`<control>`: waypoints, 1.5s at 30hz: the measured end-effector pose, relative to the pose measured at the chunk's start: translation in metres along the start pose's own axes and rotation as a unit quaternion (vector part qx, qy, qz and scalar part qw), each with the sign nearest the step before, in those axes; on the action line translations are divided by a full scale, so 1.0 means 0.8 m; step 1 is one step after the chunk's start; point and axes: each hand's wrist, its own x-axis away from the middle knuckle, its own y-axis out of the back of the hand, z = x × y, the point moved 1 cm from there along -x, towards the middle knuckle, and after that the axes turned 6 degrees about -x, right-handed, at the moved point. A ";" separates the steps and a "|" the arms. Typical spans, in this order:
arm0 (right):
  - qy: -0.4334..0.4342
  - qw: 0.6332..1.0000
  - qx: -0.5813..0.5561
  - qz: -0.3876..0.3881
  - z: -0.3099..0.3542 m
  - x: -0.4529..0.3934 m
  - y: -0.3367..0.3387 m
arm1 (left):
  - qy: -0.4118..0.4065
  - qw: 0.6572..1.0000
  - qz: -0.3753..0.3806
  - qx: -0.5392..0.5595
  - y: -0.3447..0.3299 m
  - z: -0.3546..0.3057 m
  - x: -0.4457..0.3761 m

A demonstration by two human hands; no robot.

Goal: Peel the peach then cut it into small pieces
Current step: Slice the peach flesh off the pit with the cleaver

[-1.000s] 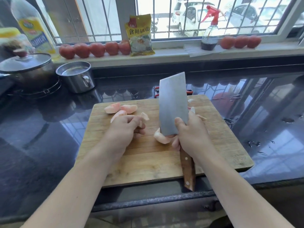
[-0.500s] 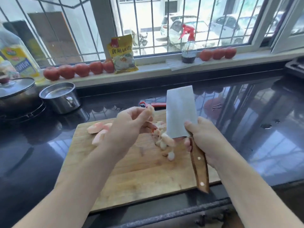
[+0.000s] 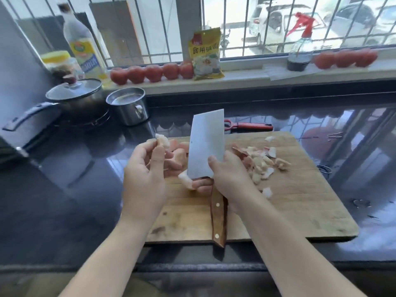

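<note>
The left hand (image 3: 147, 168) pinches 1 peach piece (image 3: 162, 142) between thumb and fingertips, raised above the cutting board (image 3: 300, 200). The right hand (image 3: 230, 179) grips the cleaver (image 3: 206, 144) where blade meets handle — blade upright. More peach chunks (image 3: 262, 162) lie on the board, just right of the blade.

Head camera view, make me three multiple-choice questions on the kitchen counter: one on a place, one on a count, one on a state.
1. Where does the red-handled peeler lie?
A. behind the wooden cutting board
B. in the steel pot
C. on the windowsill

2. How many tomatoes sit left of the yellow packet?
A. two
B. five
C. eight

3. What does the right hand grip?
A. nothing
B. a spray bottle
C. the wooden-handled cleaver

A: it lies on the counter past the board's far edge. B: five in a row. C: its fingers wrap the handle.
</note>
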 end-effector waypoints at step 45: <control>0.059 0.820 0.534 -0.197 0.089 0.009 0.276 | -0.334 0.821 0.191 -0.421 -0.056 0.017 -0.001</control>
